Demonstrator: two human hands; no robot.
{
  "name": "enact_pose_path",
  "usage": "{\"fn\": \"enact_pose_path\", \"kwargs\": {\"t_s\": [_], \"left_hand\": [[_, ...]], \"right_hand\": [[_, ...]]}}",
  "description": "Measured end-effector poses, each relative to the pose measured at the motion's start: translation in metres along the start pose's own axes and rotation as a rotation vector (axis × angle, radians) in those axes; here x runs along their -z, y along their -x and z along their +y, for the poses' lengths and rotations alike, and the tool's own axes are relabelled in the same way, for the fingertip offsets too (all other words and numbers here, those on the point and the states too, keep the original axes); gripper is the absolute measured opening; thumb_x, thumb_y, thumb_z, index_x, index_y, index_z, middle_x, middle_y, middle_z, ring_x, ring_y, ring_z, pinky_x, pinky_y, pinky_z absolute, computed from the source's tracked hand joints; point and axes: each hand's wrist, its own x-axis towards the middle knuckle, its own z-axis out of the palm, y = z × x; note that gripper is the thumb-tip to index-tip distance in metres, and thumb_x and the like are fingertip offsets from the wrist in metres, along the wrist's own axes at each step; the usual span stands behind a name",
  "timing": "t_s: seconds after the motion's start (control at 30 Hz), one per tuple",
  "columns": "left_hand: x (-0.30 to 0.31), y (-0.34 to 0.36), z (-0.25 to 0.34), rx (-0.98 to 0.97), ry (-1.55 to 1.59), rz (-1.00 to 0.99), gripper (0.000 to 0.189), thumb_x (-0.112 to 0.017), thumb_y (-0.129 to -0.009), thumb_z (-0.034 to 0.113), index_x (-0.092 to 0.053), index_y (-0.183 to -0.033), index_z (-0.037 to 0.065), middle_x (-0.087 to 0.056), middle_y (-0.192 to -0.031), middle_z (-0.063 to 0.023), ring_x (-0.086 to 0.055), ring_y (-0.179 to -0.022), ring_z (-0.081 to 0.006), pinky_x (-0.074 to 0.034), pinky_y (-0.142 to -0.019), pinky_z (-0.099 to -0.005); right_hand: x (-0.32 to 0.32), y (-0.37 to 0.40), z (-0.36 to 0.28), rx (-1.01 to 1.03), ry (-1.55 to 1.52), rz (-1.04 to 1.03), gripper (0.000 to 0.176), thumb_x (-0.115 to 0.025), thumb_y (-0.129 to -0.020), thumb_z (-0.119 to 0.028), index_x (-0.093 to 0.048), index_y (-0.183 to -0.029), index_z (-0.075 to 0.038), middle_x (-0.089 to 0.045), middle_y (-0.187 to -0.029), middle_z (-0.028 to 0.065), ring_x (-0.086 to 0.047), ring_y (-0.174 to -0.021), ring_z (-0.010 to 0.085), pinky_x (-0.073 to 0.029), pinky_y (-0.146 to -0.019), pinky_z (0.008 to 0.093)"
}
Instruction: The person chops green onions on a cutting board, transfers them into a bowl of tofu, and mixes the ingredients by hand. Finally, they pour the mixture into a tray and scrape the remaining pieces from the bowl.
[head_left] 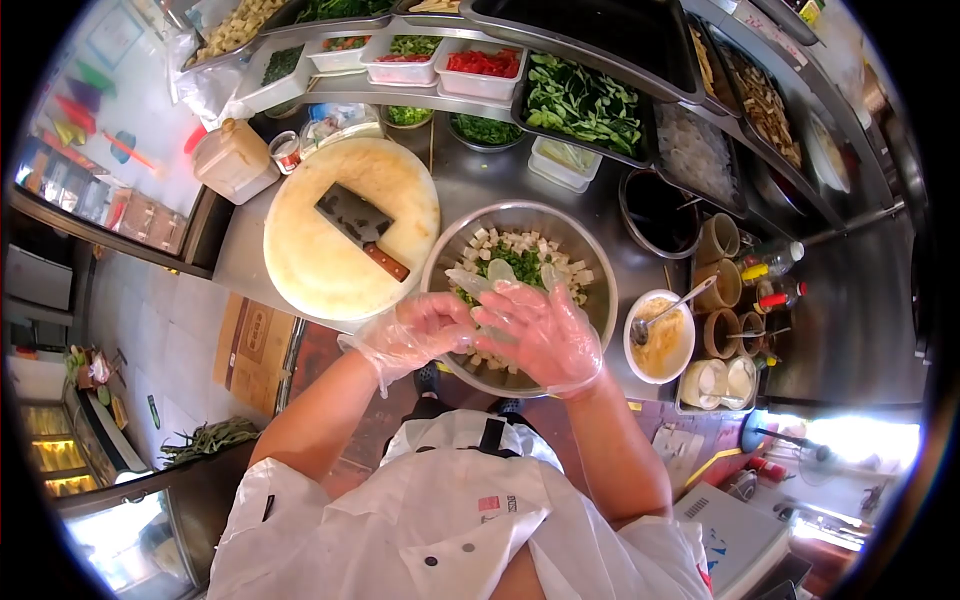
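Observation:
Both hands wear clear, loose plastic gloves and hover over a large steel bowl (602, 275). In the bowl lie white cubes (565, 268), which look like tofu, with chopped greens (524, 264) heaped in the middle. My right hand (545, 335) is open, palm turned up and fingers spread. Beside it, my left hand (425, 328) has loosely bent, parted fingers, its tips close to the right palm. Neither hand holds anything visible. To the left, a cleaver (358, 222) with a wooden handle rests on a round chopping board (300, 265).
Right of the bowl stands a white bowl (675, 350) of yellowish paste with a spoon (678, 305). Seasoning jars (720, 285) and bottles (778, 262) line the right side. Trays of leafy greens (585, 105) and red pieces (484, 62) run along the back.

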Motion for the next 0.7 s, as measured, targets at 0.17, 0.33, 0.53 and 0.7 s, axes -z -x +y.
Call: {"fn": "enact_pose_path", "kwargs": {"t_s": [0.17, 0.33, 0.53, 0.7], "left_hand": [[0.005, -0.006, -0.01, 0.002, -0.116, -0.043, 0.008, -0.074, -0.096, 0.007, -0.068, -0.101, 0.006, -0.069, -0.095, -0.0016, -0.067, -0.087, -0.0113, -0.057, -0.079, -0.0284], [0.015, -0.01, -0.028, -0.137, -0.196, -0.018, 0.006, -0.073, -0.096, 0.006, -0.068, -0.1, 0.006, -0.068, -0.093, 0.0, -0.065, -0.086, -0.01, -0.056, -0.077, -0.0279], [0.019, -0.007, -0.032, -0.097, 0.06, -0.021, 0.009, -0.07, -0.101, 0.008, -0.07, -0.109, 0.007, -0.071, -0.1, -0.0022, -0.068, -0.092, -0.0135, -0.058, -0.082, -0.0305], [-0.003, 0.002, -0.017, -0.052, 0.111, -0.102, 0.02, -0.072, -0.1, 0.002, -0.071, -0.12, 0.007, -0.073, -0.112, -0.0061, -0.07, -0.106, -0.018, -0.06, -0.09, -0.0349]], "right_hand": [[0.0, 0.0, -0.001, -0.01, 0.016, 0.001, 0.069, -0.038, -0.11, -0.063, -0.057, -0.146, -0.008, -0.058, -0.152, 0.0162, -0.055, -0.139, 0.0338, -0.042, -0.118, 0.0565], [0.003, 0.0, 0.0, -0.012, 0.038, 0.009, 0.07, -0.039, -0.109, -0.064, -0.056, -0.147, -0.008, -0.057, -0.152, 0.0169, -0.054, -0.14, 0.0341, -0.042, -0.117, 0.0565], [0.002, 0.002, -0.001, 0.004, 0.012, -0.005, 0.071, -0.036, -0.11, -0.064, -0.055, -0.148, -0.007, -0.058, -0.152, 0.0173, -0.055, -0.139, 0.0345, -0.044, -0.116, 0.0569], [0.007, -0.001, 0.0, 0.04, -0.105, -0.108, 0.07, -0.03, -0.113, -0.06, -0.053, -0.151, -0.006, -0.058, -0.153, 0.0156, -0.057, -0.137, 0.0337, -0.045, -0.114, 0.0565]]}}
